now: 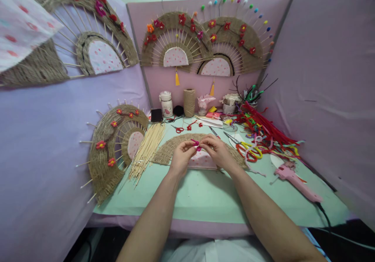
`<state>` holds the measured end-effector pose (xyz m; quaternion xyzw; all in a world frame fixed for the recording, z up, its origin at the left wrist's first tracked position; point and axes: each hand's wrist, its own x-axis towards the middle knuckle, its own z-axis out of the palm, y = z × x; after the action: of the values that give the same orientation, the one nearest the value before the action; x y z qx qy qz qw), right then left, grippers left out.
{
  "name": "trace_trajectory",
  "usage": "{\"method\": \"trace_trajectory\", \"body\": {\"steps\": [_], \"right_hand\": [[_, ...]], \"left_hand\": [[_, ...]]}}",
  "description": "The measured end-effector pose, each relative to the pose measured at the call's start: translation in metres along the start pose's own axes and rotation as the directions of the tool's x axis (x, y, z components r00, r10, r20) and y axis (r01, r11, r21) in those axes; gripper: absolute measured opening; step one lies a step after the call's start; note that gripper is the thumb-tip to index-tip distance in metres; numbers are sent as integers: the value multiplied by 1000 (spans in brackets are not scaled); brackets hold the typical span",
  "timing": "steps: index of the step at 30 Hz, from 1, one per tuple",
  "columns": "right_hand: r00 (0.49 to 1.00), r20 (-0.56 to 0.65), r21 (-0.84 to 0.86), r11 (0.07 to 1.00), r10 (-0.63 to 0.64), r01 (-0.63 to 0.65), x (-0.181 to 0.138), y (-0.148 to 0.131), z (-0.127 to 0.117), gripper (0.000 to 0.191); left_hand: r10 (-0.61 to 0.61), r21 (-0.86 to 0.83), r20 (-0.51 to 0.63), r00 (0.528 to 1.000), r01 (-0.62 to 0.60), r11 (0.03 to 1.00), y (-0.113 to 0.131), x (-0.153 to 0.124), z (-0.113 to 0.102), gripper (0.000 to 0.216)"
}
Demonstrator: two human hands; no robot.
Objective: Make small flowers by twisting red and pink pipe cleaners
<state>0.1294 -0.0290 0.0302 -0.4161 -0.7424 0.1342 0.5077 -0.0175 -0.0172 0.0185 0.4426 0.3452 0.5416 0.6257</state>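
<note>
Between my fingertips is a small magenta pipe cleaner piece [199,148], bent into loops. My left hand [183,155] pinches it from one side. Its other side is pinched by my right hand [215,149]. Both hands are over a half-round twine fan [167,150] lying on the table, with a dotted fabric centre [202,161] partly covered by them. Beyond the hands lie small red pipe cleaner flowers [189,128] and red-handled scissors [178,129].
Thin wooden sticks [149,148] lie left, beside a finished flowered fan [102,164]. At right are yellow-handled scissors [254,151], red pipe cleaners [263,127] and a pink glue gun [299,182] with a cord. A twine roll [189,102] and white bottle [166,103] stand behind.
</note>
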Motion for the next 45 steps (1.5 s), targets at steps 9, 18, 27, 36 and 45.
{"method": "trace_trajectory", "body": {"steps": [9,18,27,36,45], "right_hand": [[997,49,-103,993,-59,63,-1,5,-1,12],[992,76,-161,980,-102,113,-3,12,3,13],[993,79,-123,987,-90,99,-2,12,3,18],[995,84,67,996,47,-52,0,4,-2,11],[840,135,401,746,525,-531,0,7,2,30]], "left_hand": [[50,153,22,998,-53,987,6,-1,-1,20],[82,199,40,996,-88,976,1,0,-3,19],[48,252,128,991,-79,965,5,0,-7,18],[15,180,197,980,-52,982,4,1,-12,18],[99,176,220,970,-140,974,8,0,-8,14]]}}
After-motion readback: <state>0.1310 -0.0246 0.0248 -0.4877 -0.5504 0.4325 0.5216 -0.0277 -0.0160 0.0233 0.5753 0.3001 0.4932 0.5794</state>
